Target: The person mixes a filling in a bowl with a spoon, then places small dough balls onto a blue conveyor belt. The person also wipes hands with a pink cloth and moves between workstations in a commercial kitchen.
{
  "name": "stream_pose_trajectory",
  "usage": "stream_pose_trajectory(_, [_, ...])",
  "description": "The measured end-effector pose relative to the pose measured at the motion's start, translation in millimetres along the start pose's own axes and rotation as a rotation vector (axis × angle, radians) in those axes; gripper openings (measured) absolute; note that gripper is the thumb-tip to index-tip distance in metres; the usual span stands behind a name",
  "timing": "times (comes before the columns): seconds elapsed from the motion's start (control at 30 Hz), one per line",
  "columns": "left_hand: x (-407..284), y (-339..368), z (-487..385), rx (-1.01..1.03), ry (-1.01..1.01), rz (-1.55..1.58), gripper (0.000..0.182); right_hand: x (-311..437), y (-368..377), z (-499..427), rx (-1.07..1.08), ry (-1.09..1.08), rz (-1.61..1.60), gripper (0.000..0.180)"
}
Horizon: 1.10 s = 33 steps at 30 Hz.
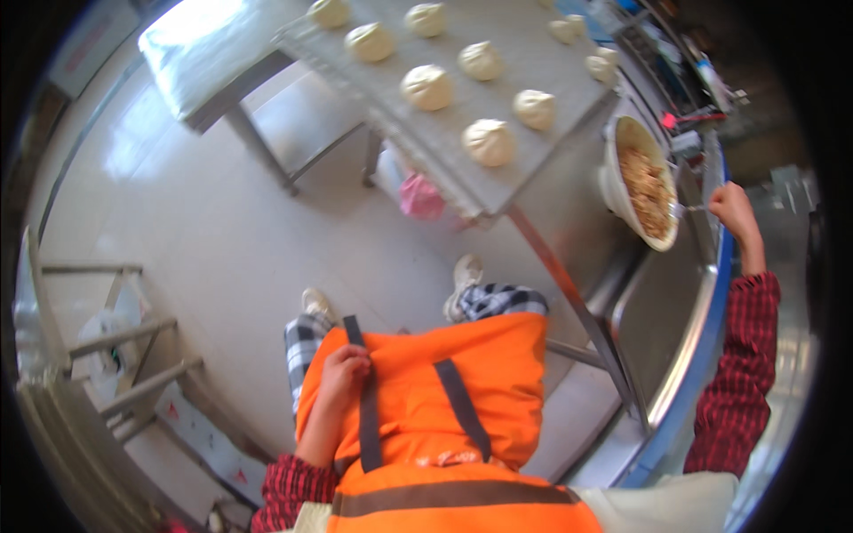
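My right hand point(728, 210) is closed beside a cream-coloured bowl point(610, 180) of brown crumbly filling point(645, 190); a thin pale thing runs between fist and bowl, and whether the fingers grip it is hard to tell. In front of the orange apron point(413, 346) hangs my left hand point(345, 373), fingers curled near a dark apron strap; I cannot tell whether it holds anything. Several pleated dough buns point(490, 142) sit spaced apart on a grey tray point(433, 150) ahead of me.
A shiny covered table point(193, 60) stands at upper left. Metal rack bars point(140, 336) are at lower left. Below the tray is a pink plastic bag point(421, 197). A steel sink or counter point(660, 320) with a blue edge runs along the right, with packed shelves beyond.
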<state>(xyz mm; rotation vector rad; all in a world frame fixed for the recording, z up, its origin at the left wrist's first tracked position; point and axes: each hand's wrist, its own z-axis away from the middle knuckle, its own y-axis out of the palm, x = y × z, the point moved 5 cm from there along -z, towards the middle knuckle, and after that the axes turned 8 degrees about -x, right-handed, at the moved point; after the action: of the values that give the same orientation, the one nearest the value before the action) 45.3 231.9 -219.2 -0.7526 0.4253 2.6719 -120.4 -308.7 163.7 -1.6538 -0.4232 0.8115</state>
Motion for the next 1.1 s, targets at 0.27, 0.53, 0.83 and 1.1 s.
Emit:
stream_pose_trajectory(0.27, [6, 7, 3, -0.077, 0.028, -0.069, 0.014, -28, 30, 36, 0.089, 0.144, 0.205, 0.013])
stream_pose_trajectory(0.53, [-30, 74, 31, 0.109, 0.225, -0.351, 0.018, -19, -9, 70, -0.138, -0.006, 0.105, 0.009])
stream_pose_trajectory(0.83, [-125, 286, 65, 0.516, 0.561, -0.396, 0.038, 7, -7, 67, -0.127, -0.181, 0.020, 0.008])
stream_pose_trajectory(1.1, [-163, 408, 59, 0.538, 0.457, -0.299, 0.065, 23, -6, 45, -0.024, -0.340, 0.100, 0.010])
